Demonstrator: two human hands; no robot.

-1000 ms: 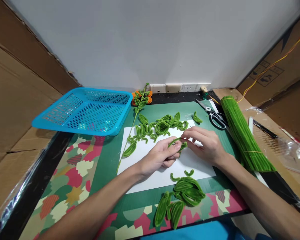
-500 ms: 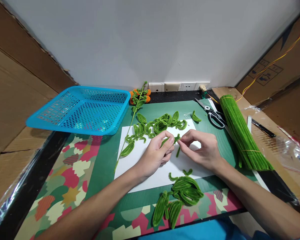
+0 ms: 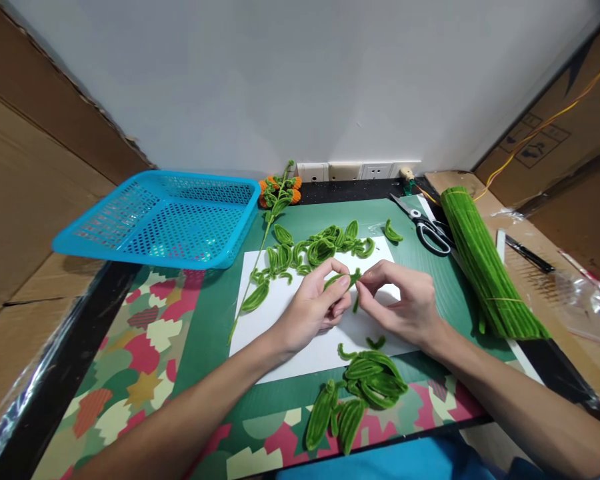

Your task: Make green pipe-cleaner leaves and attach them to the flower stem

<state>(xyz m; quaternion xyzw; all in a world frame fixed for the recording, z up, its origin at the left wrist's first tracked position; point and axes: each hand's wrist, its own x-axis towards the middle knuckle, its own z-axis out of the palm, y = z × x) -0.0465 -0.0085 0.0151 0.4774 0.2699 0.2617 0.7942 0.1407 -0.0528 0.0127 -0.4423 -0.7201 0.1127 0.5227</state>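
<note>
My left hand is closed around a green pipe cleaner leaf, its fingers hiding most of it. Thumb and forefinger of my right hand pinch the tip that sticks out. Both hands hover over a sheet of white paper. Beyond them lies a row of curled green pipe cleaner leaves. Closer to me is a second heap of green leaves, with small curled bits beside it. A long green stem bearing leaves rests left of the hands.
A blue plastic basket stands at the left. Orange pipe cleaner flowers lie by the wall. To the right are scissors, a thick bundle of green pipe cleaners and a black utility knife. Sockets line the wall.
Both hands stay almost in place, still on the green leaf. The short strip hanging below it shows less now. The view has shifted slightly.
</note>
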